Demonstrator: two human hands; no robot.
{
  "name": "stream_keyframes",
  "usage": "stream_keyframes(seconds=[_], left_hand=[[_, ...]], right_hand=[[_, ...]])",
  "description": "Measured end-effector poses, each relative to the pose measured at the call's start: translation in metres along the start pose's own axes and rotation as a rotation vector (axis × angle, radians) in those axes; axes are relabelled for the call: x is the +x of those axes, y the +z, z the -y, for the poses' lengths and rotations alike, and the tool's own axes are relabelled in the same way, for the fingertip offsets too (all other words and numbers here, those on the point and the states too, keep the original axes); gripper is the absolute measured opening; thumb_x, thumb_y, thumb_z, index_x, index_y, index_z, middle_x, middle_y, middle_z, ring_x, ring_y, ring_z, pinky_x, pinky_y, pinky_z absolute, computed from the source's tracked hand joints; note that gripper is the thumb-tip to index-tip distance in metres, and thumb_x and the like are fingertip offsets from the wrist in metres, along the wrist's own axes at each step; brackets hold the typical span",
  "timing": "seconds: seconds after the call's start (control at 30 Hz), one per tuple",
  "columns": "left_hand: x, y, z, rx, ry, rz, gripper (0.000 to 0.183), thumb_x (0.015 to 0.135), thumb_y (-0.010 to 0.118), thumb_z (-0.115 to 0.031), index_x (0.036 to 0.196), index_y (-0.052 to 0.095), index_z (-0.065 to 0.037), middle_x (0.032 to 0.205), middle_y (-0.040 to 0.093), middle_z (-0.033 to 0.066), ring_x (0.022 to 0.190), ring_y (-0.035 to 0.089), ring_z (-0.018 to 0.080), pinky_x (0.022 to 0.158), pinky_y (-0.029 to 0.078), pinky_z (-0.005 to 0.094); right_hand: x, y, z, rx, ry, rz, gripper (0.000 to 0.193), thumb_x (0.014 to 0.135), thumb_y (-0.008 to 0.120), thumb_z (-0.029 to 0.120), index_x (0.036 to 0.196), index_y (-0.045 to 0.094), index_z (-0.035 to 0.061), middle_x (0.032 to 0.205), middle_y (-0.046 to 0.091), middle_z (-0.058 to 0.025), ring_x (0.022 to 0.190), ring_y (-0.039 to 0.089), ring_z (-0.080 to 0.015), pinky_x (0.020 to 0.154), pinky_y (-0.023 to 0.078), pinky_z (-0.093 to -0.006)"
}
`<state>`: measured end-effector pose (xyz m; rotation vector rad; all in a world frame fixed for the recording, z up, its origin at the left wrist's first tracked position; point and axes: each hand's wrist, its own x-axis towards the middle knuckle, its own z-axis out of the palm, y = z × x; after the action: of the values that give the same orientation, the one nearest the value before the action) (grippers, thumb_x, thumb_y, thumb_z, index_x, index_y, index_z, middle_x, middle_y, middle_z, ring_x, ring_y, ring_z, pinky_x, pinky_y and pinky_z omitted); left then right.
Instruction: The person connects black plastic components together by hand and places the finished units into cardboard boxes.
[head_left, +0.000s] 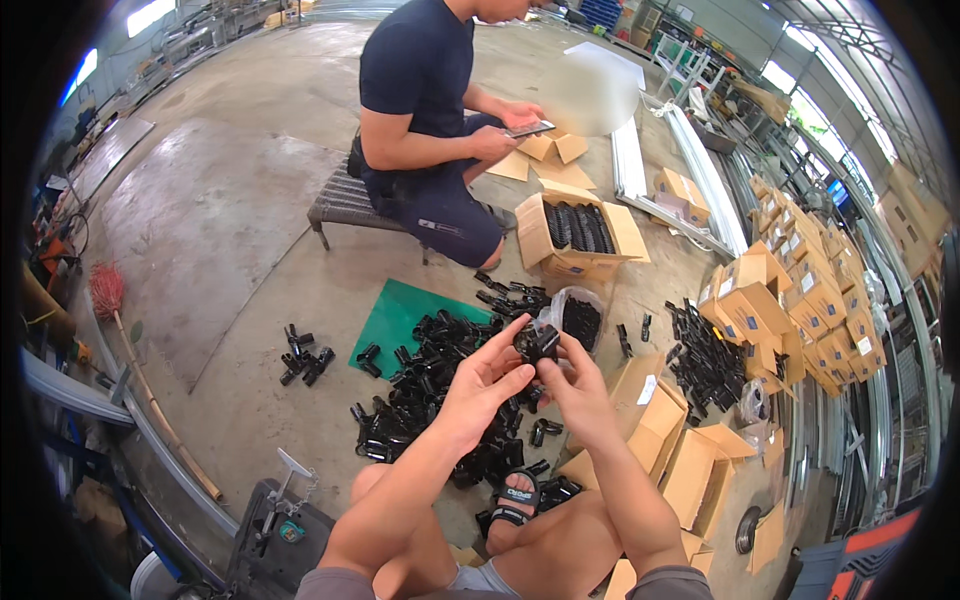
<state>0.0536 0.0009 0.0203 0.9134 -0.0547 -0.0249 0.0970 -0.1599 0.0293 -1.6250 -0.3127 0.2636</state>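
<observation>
Both of my hands are raised over a pile of parts, fingers closed on one small black pipe fitting point(537, 343). My left hand point(483, 388) grips it from the left, with thumb and forefinger at its side. From the right, my right hand point(577, 388) pinches the same fitting. Its finer details are too small to make out. Below and to the left lies a heap of glossy black tubular fittings point(430, 385), partly on a green sheet point(385, 312). Just behind my hands stands a clear bag-lined tub point(582, 318) of small black parts.
A person point(415, 130) sits on a woven bench point(345, 200) ahead, holding a phone point(530, 129). An open carton point(580, 255) of black parts stands beside them. Right are loose black pieces point(705, 355), stacked cartons point(810, 290) and opened boxes point(700, 480); left, a broom point(150, 380).
</observation>
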Motion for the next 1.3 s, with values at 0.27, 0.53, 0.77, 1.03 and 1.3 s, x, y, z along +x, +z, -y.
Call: stream_keyframes(seconds=[0.27, 0.53, 0.77, 1.03, 1.3], left_hand=[[0.001, 0.000, 0.003, 0.115, 0.071, -0.020, 0.066, 0.093, 0.067, 0.000, 0.154, 0.041, -0.010, 0.119, 0.065, 0.0051, 0.109, 0.060, 0.0138, 0.100, 0.048, 0.0317], [-0.005, 0.004, 0.010, 0.178, 0.027, 0.081, 0.066, 0.094, 0.064, 0.005, 0.154, 0.040, -0.008, 0.131, 0.058, 0.0089, 0.112, 0.060, 0.0127, 0.095, 0.051, 0.0263], [-0.006, 0.009, 0.006, 0.238, 0.054, 0.136, 0.066, 0.095, 0.061, 0.007, 0.155, 0.040, -0.012, 0.134, 0.058, 0.0102, 0.114, 0.060, 0.0132, 0.096, 0.053, 0.0280], [-0.012, 0.006, 0.001, 0.475, 0.113, 0.092, 0.060, 0.092, 0.066, 0.001, 0.149, 0.048, -0.007, 0.130, 0.064, 0.0140, 0.114, 0.064, 0.0186, 0.094, 0.056, 0.0339], [-0.013, 0.003, 0.003, 0.589, 0.147, 0.142, 0.071, 0.090, 0.072, -0.006, 0.152, 0.038, -0.016, 0.126, 0.062, 0.0248, 0.108, 0.070, 0.0275, 0.084, 0.056, 0.0342]], right_hand=[[-0.005, -0.006, 0.002, -0.186, -0.144, -0.079, 0.028, 0.104, 0.055, 0.014, 0.127, 0.049, -0.0011, 0.118, 0.069, -0.0137, 0.099, 0.070, -0.0190, 0.082, 0.055, -0.0297], [-0.023, 0.008, 0.026, -0.297, -0.114, -0.067, 0.036, 0.103, 0.055, 0.018, 0.130, 0.052, -0.0041, 0.111, 0.070, -0.0185, 0.105, 0.068, -0.0220, 0.088, 0.051, -0.0345], [-0.018, -0.016, 0.021, -0.264, -0.128, -0.028, 0.036, 0.098, 0.063, 0.016, 0.129, 0.060, -0.0014, 0.109, 0.070, -0.0081, 0.093, 0.063, -0.0141, 0.083, 0.051, -0.0299], [-0.017, -0.003, 0.028, -0.344, -0.264, -0.137, 0.043, 0.090, 0.071, 0.008, 0.132, 0.064, 0.0011, 0.114, 0.069, -0.0082, 0.098, 0.064, -0.0143, 0.086, 0.052, -0.0294], [-0.021, -0.014, 0.022, -0.157, -0.137, -0.125, 0.033, 0.095, 0.069, 0.005, 0.127, 0.066, -0.0022, 0.107, 0.072, -0.0064, 0.097, 0.065, -0.0114, 0.087, 0.051, -0.0255]])
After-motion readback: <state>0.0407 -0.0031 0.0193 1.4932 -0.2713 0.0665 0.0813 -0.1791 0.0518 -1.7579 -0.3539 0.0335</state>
